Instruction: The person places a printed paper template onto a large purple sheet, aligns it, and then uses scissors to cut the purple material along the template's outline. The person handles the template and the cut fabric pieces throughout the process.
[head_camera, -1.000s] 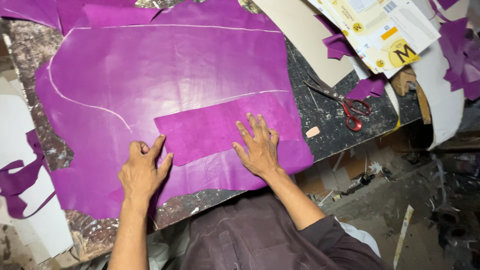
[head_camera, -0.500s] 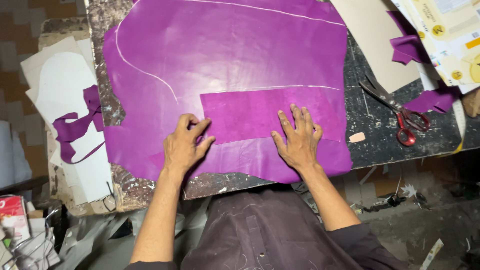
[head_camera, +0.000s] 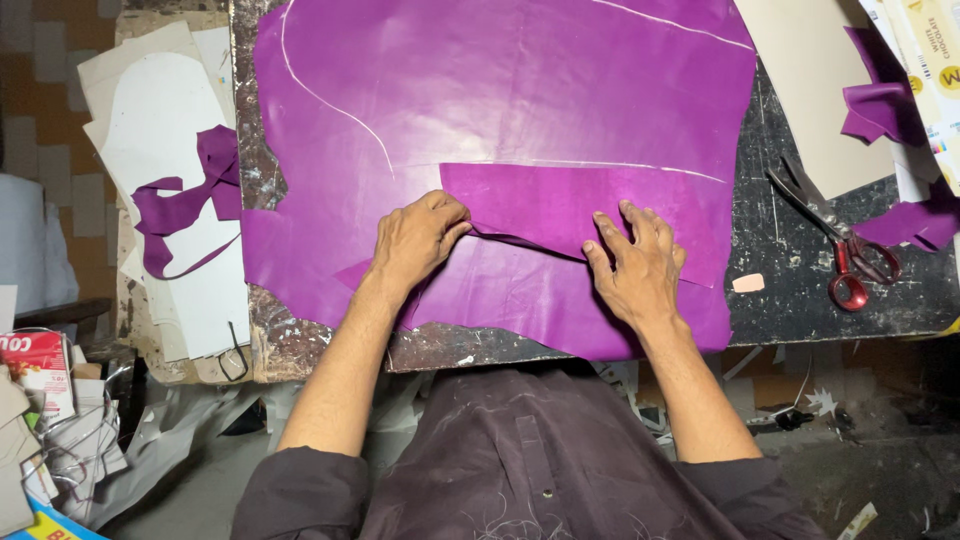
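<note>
A large purple leather sheet (head_camera: 520, 90) with white chalk lines lies on a dark worn table (head_camera: 800, 290). On its near part lies a smaller matte purple piece (head_camera: 560, 205). My left hand (head_camera: 415, 240) pinches the lower left edge of that smaller piece and lifts it off the sheet. My right hand (head_camera: 635, 265) rests flat with fingers spread on the piece's lower right part, pressing it down.
Red-handled scissors (head_camera: 835, 245) and a small pink chalk block (head_camera: 748, 283) lie right of the sheet. Purple scraps (head_camera: 880, 105) and beige card sit at the top right. White card patterns with a purple strip (head_camera: 185, 200) lie at the left.
My left hand has moved from lying flat on the sheet to gripping the smaller piece's edge, which is now raised. The view has shifted left.
</note>
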